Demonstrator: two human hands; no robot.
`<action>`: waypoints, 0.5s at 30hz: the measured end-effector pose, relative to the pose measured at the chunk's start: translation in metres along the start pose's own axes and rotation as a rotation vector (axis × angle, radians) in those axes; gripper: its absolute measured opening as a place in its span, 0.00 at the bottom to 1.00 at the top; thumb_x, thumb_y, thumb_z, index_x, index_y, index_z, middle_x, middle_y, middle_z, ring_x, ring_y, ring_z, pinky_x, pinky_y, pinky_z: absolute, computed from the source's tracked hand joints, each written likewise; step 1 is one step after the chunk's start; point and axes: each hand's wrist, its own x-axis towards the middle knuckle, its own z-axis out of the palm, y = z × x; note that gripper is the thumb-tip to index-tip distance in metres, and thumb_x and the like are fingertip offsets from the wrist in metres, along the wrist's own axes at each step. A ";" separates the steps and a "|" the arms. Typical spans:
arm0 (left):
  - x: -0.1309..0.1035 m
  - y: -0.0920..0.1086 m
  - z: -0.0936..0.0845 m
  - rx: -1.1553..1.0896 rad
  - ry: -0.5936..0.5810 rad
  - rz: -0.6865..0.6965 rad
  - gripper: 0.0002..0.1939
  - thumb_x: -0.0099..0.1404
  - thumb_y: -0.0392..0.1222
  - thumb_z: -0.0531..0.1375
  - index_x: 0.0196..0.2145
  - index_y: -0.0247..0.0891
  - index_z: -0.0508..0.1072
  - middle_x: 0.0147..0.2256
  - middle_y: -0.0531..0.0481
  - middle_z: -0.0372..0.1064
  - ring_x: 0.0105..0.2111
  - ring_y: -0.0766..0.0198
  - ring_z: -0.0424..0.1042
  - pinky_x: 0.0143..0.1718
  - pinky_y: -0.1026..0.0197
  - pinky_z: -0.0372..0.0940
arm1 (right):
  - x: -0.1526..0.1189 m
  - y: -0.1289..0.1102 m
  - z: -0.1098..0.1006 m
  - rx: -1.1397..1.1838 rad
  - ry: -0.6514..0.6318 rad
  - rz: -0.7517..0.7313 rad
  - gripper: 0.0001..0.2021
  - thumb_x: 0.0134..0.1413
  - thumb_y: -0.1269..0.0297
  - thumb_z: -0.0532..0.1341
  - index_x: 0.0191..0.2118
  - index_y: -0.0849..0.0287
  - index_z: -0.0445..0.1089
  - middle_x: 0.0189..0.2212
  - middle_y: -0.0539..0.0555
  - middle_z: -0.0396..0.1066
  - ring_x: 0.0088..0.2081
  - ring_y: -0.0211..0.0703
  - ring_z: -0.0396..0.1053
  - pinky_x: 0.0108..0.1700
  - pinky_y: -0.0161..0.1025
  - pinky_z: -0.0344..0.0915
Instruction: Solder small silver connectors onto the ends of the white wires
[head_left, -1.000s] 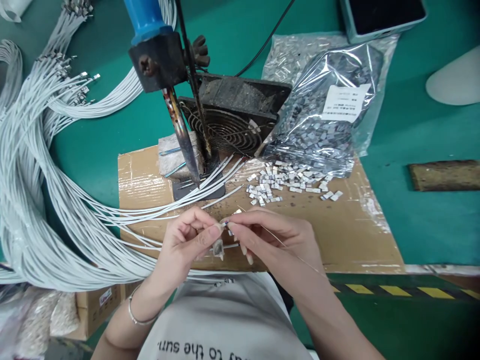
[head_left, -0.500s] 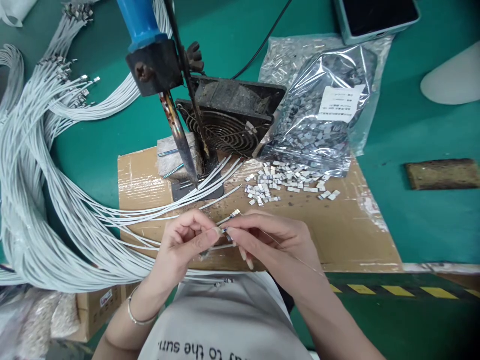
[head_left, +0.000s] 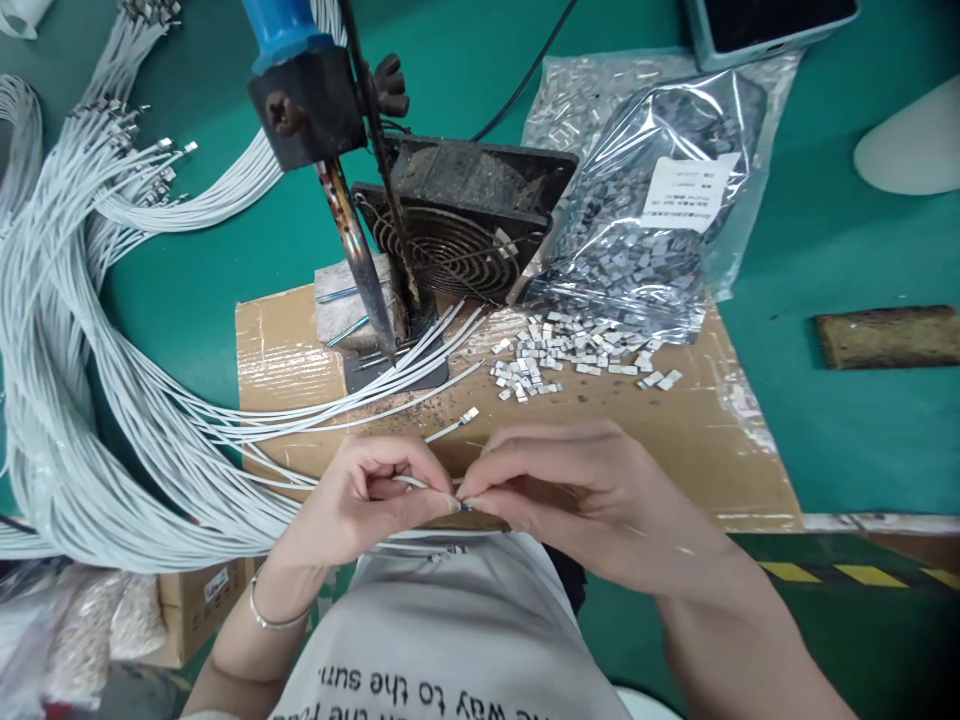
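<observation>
My left hand [head_left: 382, 495] is closed in a pinch on a white cable [head_left: 409, 481], close to its end. Thumb and forefinger of my right hand [head_left: 547, 490] meet the left fingertips and pinch at that same cable end, where a speck of blue shows. The fingers cover most of the tip, so whether a connector sits on it is hidden. Just beyond my hands, another white cable with a small metal connector [head_left: 469, 415] on its end lies on the cardboard [head_left: 637, 450]. Loose metal connectors [head_left: 532, 365] are piled farther back.
A soldering iron [head_left: 360, 265] in a stand points down over several bare-ended cables. Behind it stands a black fan [head_left: 457, 240]. Bags of connectors [head_left: 652, 200] lie back right, near a phone [head_left: 772, 25]. A thick cable bundle [head_left: 67, 330] fills the left side.
Both hands have come nearer my body, and the right forearm has swung outward. The fingertips now meet closely at the cable end. The thin wire seen across my right hand no longer shows clearly.
</observation>
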 end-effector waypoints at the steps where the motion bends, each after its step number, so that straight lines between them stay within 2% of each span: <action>1: 0.000 0.000 -0.001 0.003 -0.034 -0.014 0.07 0.66 0.41 0.74 0.32 0.37 0.83 0.30 0.49 0.74 0.25 0.69 0.63 0.25 0.66 0.55 | 0.002 0.004 -0.001 0.073 -0.029 0.027 0.07 0.67 0.71 0.68 0.37 0.56 0.83 0.28 0.49 0.78 0.26 0.34 0.70 0.26 0.31 0.63; 4: 0.001 -0.004 0.001 0.040 -0.005 0.027 0.08 0.66 0.42 0.74 0.33 0.37 0.81 0.28 0.50 0.72 0.25 0.68 0.62 0.24 0.66 0.55 | 0.003 0.015 0.002 0.320 -0.013 0.178 0.05 0.64 0.66 0.72 0.35 0.54 0.86 0.25 0.49 0.76 0.22 0.33 0.68 0.23 0.31 0.63; 8: 0.005 -0.009 0.007 0.061 0.222 0.209 0.09 0.71 0.41 0.71 0.33 0.38 0.79 0.25 0.55 0.67 0.23 0.70 0.58 0.24 0.67 0.53 | -0.001 0.023 0.014 0.497 0.210 0.384 0.05 0.61 0.58 0.75 0.36 0.52 0.88 0.24 0.49 0.75 0.20 0.33 0.67 0.20 0.31 0.64; 11: 0.007 -0.008 0.012 0.058 0.285 0.271 0.08 0.72 0.38 0.69 0.34 0.39 0.78 0.24 0.57 0.66 0.22 0.72 0.57 0.24 0.69 0.53 | -0.005 0.024 0.024 0.457 0.337 0.397 0.04 0.61 0.59 0.75 0.39 0.51 0.88 0.23 0.49 0.75 0.20 0.32 0.68 0.22 0.30 0.66; 15: 0.008 -0.005 0.015 0.081 0.295 0.289 0.07 0.71 0.34 0.68 0.33 0.38 0.77 0.23 0.57 0.67 0.22 0.72 0.58 0.23 0.70 0.53 | -0.005 0.019 0.031 0.425 0.356 0.361 0.04 0.64 0.60 0.73 0.41 0.49 0.88 0.26 0.49 0.75 0.21 0.32 0.68 0.22 0.30 0.65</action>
